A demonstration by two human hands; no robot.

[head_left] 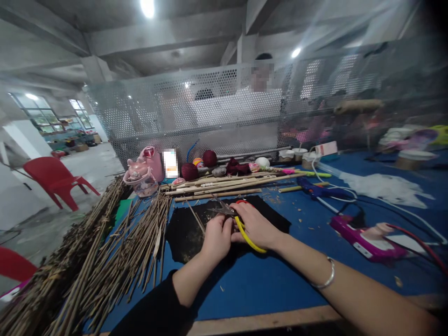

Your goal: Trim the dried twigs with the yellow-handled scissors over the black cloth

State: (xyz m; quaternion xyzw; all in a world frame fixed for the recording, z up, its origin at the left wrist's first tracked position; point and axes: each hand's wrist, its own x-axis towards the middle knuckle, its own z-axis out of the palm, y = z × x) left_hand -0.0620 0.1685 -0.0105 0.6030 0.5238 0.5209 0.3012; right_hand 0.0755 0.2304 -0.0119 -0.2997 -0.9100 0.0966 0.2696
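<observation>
Above a black cloth (273, 215) on the blue table, my right hand (257, 226) is closed round pruning shears (249, 237) with yellow and red handles. Their metal blades point left, over the fingers of my left hand (216, 239). That hand is pinched closed, and a thin brown stick (196, 215) slants up and left from beside it. The stick's lower end is hidden by the fingers, so its exact hold is hard to see. Dusty plant bits lie on the cloth. Left of it spreads a pile of thin sticks (140, 242).
Bamboo lengths (224, 184), dark red yarn balls (189, 171) and a pink basket (143, 184) line the back, before a perforated metal screen (224, 112). On the right lie a blue glue gun (315, 187), cables and a magenta power strip (367, 240). A person sits beyond the screen.
</observation>
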